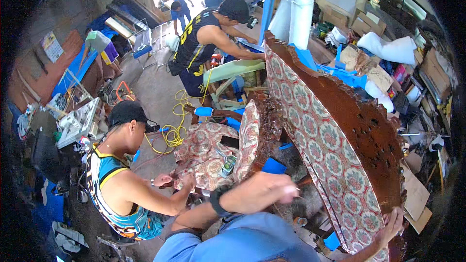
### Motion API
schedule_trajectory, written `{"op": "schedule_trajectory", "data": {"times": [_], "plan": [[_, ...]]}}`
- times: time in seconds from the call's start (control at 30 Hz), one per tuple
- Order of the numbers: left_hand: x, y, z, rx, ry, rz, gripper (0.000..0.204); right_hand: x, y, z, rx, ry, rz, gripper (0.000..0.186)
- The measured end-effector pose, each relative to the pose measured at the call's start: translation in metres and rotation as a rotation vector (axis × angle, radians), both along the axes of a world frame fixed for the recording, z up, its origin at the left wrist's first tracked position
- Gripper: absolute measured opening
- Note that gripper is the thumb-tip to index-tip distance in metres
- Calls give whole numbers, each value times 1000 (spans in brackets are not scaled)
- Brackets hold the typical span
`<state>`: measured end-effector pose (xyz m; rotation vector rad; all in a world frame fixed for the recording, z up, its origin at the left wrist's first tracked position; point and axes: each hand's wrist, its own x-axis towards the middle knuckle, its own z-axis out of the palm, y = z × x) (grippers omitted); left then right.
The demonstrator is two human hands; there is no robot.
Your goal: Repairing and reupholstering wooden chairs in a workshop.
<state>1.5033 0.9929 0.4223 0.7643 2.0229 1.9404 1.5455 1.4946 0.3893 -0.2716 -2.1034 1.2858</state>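
Observation:
My left hand [264, 191], with a dark band on its wrist, is raised in front of my blue shirt. Its fingers are pinched together and slightly blurred; a small thin item shows at their tips, too small to name. At the lower right, my right hand [392, 224] grips the edge of a large sofa back [335, 150]. This piece stands tilted, with red and cream floral fabric on one face and a carved dark brown wooden frame [361, 131]. A smaller upholstered carved section [252, 138] stands beyond my left hand.
A seated co-worker [121, 179] handles floral fabric [208, 157] at my left, where a phone [229, 141] lies. Another co-worker [208, 43] bends over the work at the far end. A yellow hose [177, 133] coils on the floor. Scrap and cardboard [383, 75] pile up right.

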Motion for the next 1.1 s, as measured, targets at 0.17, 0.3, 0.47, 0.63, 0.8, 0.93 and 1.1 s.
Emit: {"op": "schedule_trajectory", "data": {"times": [0.17,0.3,0.47,0.63,0.8,0.93,1.1], "plan": [[-52,54,-21,-229,457,459,19,25,-62,12,422,-240,-109,12],[-41,76,-16,113,72,208,23,22,-123,-10,607,-220,86,9],[-30,136,-66,151,241,-85,27,-2,-196,1,565,-67,477,4],[-31,128,-63,6,282,194,21,-6,-190,-2,561,-124,376,13],[-64,101,-76,140,144,404,18,-22,-174,-5,188,-405,262,17],[-63,97,-57,266,-108,263,27,-38,-169,-3,-54,-301,565,18],[-54,131,-50,262,-143,63,27,-31,-169,4,-205,-369,559,20]]}}
